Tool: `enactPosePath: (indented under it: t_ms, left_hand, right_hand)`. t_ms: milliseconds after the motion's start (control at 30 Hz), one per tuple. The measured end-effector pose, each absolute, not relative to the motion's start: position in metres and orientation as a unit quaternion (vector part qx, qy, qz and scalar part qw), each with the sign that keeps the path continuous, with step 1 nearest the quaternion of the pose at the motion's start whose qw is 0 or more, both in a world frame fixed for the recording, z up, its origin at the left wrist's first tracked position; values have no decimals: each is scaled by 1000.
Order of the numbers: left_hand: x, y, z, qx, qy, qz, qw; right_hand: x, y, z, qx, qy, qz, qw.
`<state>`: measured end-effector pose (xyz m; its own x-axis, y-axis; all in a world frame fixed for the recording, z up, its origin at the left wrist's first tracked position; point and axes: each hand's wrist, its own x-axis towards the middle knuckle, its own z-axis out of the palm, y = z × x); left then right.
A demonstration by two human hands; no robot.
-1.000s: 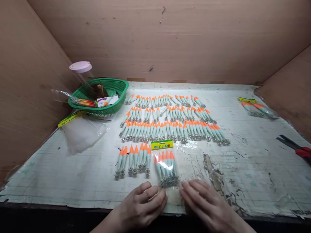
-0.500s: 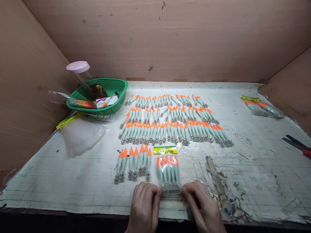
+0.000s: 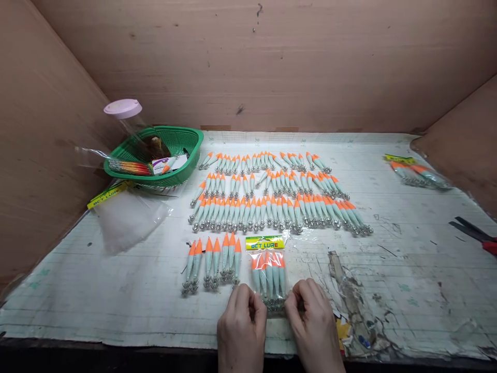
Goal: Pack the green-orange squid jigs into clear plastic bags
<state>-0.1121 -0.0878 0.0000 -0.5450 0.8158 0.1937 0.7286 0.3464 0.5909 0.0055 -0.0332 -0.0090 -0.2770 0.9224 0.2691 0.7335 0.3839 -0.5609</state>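
Observation:
A clear bag of lures with a yellow "BCT LURE" header lies on the table's near middle; it holds several orange-and-pale-green squid jigs. My left hand pinches the bag's lower left corner, fingers closed on the plastic. My right hand pinches its lower right corner in the same way. Just left of the bag lies a loose group of several jigs. Behind them, three long rows of jigs run across the table.
A green basket with a lidded clear jar stands at the back left, a stack of empty bags in front of it. A filled bag lies far right. Red-handled scissors lie at the right edge. Torn tape covers the mat near my right hand.
Both hands moved forward from the table's near edge and closed on the bag's lower corners. The bag itself has stayed where it was.

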Motion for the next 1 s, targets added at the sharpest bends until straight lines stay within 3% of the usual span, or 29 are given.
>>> enactPosePath:
  t_ms: [233, 433, 533, 667, 833, 933, 1000]
  left_hand:
    - [-117, -88, 2, 479, 845, 226, 69]
    - [-116, -89, 12, 485, 851, 180, 83]
    - [-118, -90, 21, 483, 839, 224, 115]
    - [-125, -85, 29, 424, 792, 377, 227]
    - [-125, -76, 30, 316, 662, 500, 461]
    - [-124, -74, 29, 304, 646, 501, 489]
    - [-125, -75, 25, 333, 670, 493, 444]
  right_hand:
    - [11, -29, -8, -538, -767, 223, 269]
    - [8, -30, -10, -550, -715, 307, 304]
    - [12, -33, -3, -534, -622, 470, 327]
    - [23, -36, 11, -479, -493, 634, 355]
    - [18, -39, 24, -488, -369, 666, 427]
    - [10, -38, 24, -470, -333, 685, 446]
    - [10, -35, 20, -461, -334, 686, 454]
